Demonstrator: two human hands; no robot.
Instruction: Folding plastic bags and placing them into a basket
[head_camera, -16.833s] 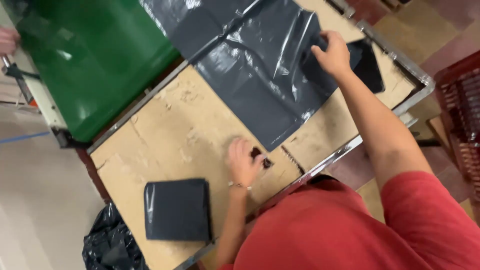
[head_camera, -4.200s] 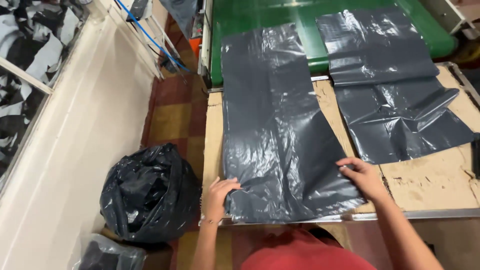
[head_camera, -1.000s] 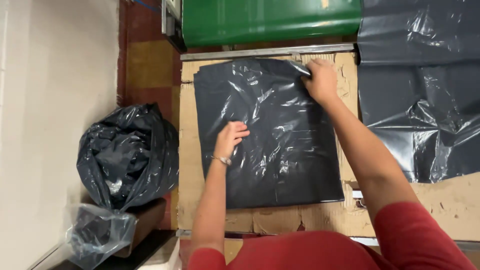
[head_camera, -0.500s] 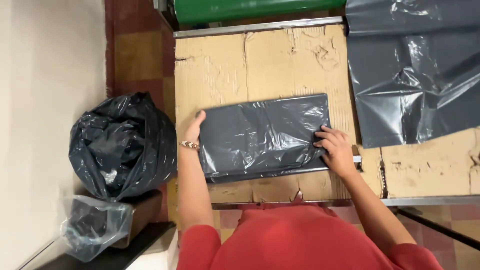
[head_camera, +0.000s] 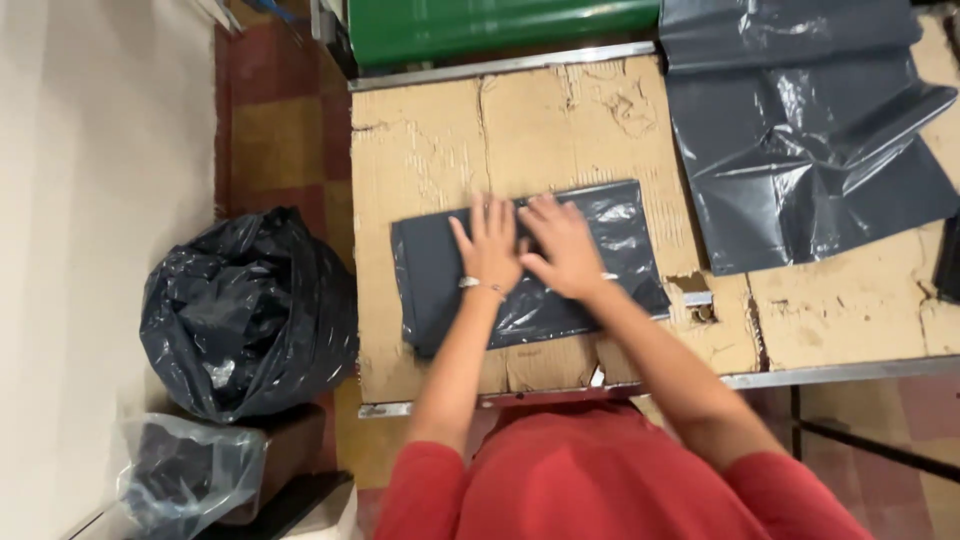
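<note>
At the centre of the frame, our left hand (head_camera: 489, 245) and right hand (head_camera: 563, 247) lay flat, side by side, on the folded bag (head_camera: 530, 265). Both palms pressed down on its middle, fingers spread and stretched out, gripping nothing. Our thumbs nearly met between the two hands. We wore a thin bracelet (head_camera: 481, 285) on the left wrist, and red sleeves (head_camera: 640, 490) filled the bottom of the frame.

The folded bag was a dark grey plastic rectangle, wider than tall, slightly tilted, its glossy right part creased. It rested on the cardboard (head_camera: 450, 140) that covered the table (head_camera: 840, 373), whose metal edge ran along the lower right. A small torn hole (head_camera: 695, 295) showed in the cardboard just right of the bag.

At the upper right, we saw a flat bag (head_camera: 800, 120), unfolded and wrinkled, well apart from our hands. A green surface (head_camera: 490, 25) ran along the top centre, beyond the cardboard's far edge.

At the left, on the floor (head_camera: 275, 130) of red and yellow tiles, stood a full black sack (head_camera: 245, 310), close beside the table's left edge. Below it, in the lower left corner, sat a clear bag (head_camera: 180, 475) with dark contents. A pale wall (head_camera: 90, 200) took up the far left.
</note>
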